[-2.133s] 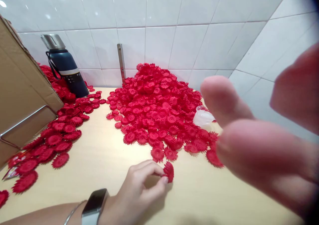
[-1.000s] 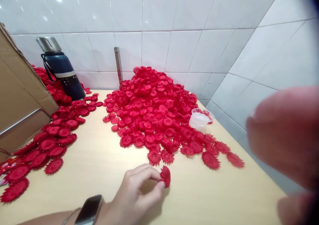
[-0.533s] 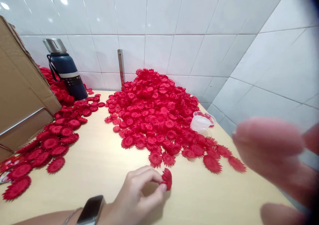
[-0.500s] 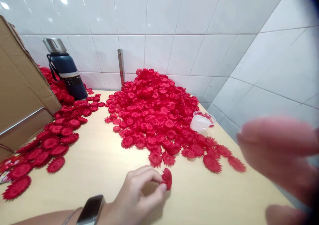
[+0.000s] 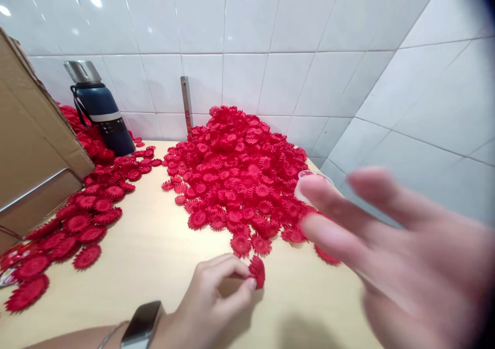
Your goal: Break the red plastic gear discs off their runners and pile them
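Observation:
My left hand (image 5: 211,302) rests on the light wooden table (image 5: 154,256) and pinches one red plastic flower piece (image 5: 258,271) between thumb and forefinger. A smartwatch sits on that wrist. My right hand (image 5: 390,256) hovers blurred and close to the camera at the right, fingers spread, holding nothing. It reaches toward the big heap of red flower pieces (image 5: 240,173) and covers part of a small clear plastic cup (image 5: 302,176) at the heap's right edge.
A dark blue flask with a steel lid (image 5: 98,109) stands at the back left against the white tiled wall. A second spread of red pieces (image 5: 85,210) lies along a tilted cardboard box (image 5: 31,148). A metal strip (image 5: 186,104) stands upright against the wall.
My right hand has moved left and forward from the frame's right edge over the heap's near right side, fingers now spread. My left hand keeps its pinch in the same spot.

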The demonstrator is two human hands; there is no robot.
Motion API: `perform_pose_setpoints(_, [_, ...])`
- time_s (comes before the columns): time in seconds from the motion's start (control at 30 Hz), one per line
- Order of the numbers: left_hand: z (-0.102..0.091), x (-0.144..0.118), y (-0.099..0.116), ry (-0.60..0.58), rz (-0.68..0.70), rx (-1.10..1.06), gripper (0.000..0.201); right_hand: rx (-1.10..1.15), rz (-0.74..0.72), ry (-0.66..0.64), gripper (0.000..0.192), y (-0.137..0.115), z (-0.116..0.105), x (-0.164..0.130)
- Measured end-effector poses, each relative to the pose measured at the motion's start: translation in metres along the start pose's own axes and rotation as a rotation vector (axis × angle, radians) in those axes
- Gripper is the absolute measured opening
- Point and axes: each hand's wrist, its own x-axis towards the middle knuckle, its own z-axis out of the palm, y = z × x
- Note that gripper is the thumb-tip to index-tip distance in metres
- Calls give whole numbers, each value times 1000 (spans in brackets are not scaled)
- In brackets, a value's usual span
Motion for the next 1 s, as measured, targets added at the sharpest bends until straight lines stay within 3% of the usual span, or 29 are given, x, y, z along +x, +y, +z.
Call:
perform_pose_setpoints(0.07, [-4, 1, 14, 4, -57, -78, 16, 104, -55, 39, 27, -16, 20, 18])
perform_pose_setpoints(0.13, [-5, 5, 21, 24, -137, -183, 17, 161, -111, 65, 11, -12, 35, 31])
perform_pose_setpoints(0.33, [-2, 11, 22, 40, -219, -379, 15, -239, -35, -59, 7, 37, 33, 43])
perform_pose_setpoints(0.53, [-4, 8, 17, 9, -151, -219, 17, -236, -6, -131, 14, 46, 27, 46])
perform_pose_setpoints(0.77, [-5, 7, 15, -24, -112, -93, 18, -149, 135, -144, 15, 46, 26, 47])
perform_pose_setpoints(1.0, [-6, 8, 12, -61, -83, 27, 20, -103, 158, -175, 20, 51, 23, 46])
